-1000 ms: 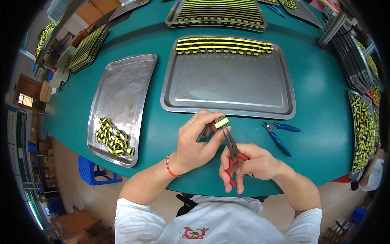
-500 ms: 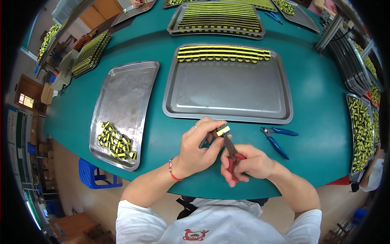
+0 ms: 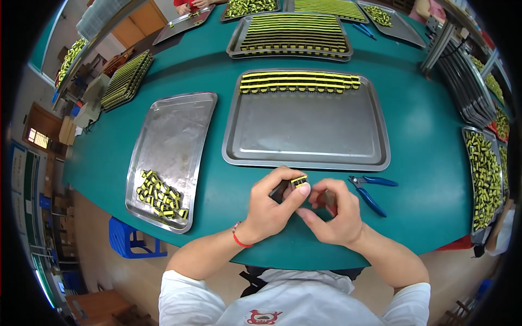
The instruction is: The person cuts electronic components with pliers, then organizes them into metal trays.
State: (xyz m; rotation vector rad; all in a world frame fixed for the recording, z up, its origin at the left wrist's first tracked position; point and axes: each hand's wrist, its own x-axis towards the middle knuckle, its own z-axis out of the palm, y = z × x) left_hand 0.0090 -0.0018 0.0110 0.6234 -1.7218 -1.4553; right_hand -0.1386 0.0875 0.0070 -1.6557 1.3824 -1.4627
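My left hand (image 3: 272, 205) pinches a small yellow-and-black transformer (image 3: 299, 181) between thumb and fingertips, above the near edge of the green table. Something dark shows behind its fingers, too covered to name. Close beside it, my right hand (image 3: 338, 216) is curled round long-nose pliers; only part of a red handle (image 3: 330, 202) shows, and the jaws are hidden. Beyond both hands lies a wide metal tray (image 3: 304, 160) with rows of the same transformers (image 3: 299, 82) along its far side. At left, another metal tray (image 3: 168, 122) holds a loose heap of transformers (image 3: 161, 195).
Blue-handled cutters (image 3: 372, 190) lie open to the right of my hands. Farther back stands a tray stack (image 3: 235, 53) full of transformer rows. A heaped tray (image 3: 485, 179) is at the right edge. Other people's hands (image 3: 190, 6) work at the far left. A blue stool (image 3: 130, 239) stands below.
The pliers' jaws, which were against the transformer, have come away and are now hidden by my right hand. The transformer has been turned in my left fingers. The whole view has shifted slightly.
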